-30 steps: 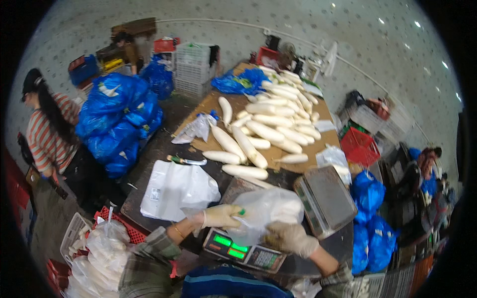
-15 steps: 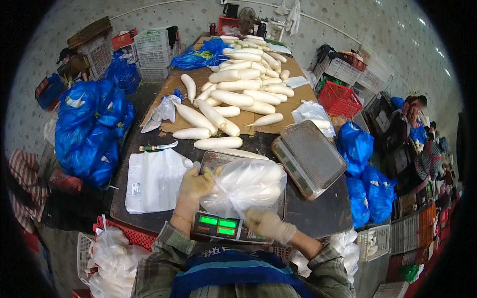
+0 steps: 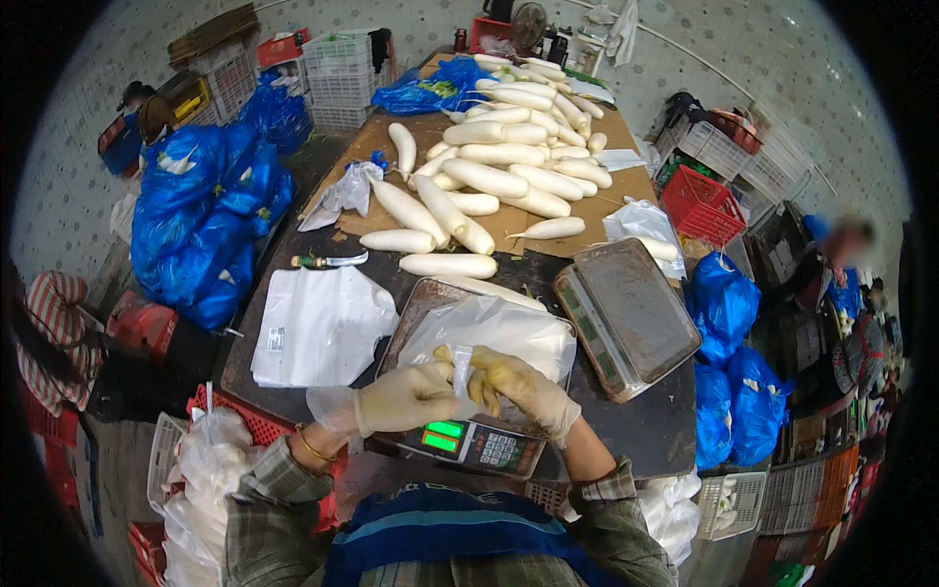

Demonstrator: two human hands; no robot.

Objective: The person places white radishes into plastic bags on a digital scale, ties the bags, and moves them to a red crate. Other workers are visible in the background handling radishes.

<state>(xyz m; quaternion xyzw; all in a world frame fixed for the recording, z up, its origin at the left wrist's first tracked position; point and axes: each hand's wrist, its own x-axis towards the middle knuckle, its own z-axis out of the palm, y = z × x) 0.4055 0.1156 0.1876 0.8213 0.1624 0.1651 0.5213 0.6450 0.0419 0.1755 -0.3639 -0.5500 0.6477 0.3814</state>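
Note:
A clear plastic bag of white radishes [image 3: 528,335] lies on the digital scale [image 3: 499,448], whose green display is lit. Both my hands wear pale, yellow-stained gloves and meet at the near end of the bag. My left hand [image 3: 406,396] is closed on the gathered bag mouth. From the other side my right hand [image 3: 528,386] pinches the same plastic, its fingers curled close to the left ones. Loose white radishes [image 3: 494,181] are heaped on cardboard beyond the scale. Left of the scale lies a stack of flat plastic bags [image 3: 323,328], with a knife [image 3: 330,260] above it.
A second scale [image 3: 629,313] stands to the right. Full blue bags [image 3: 201,230] are piled left of the table, and more blue bags [image 3: 729,303] stand at its right. A red crate [image 3: 702,203] is farther back. People sit or work at both sides.
My left hand has come down from the bag's left side to its near end, and my right hand has moved up to meet it. The bag's mouth is now gathered between them. The view has shifted slightly.

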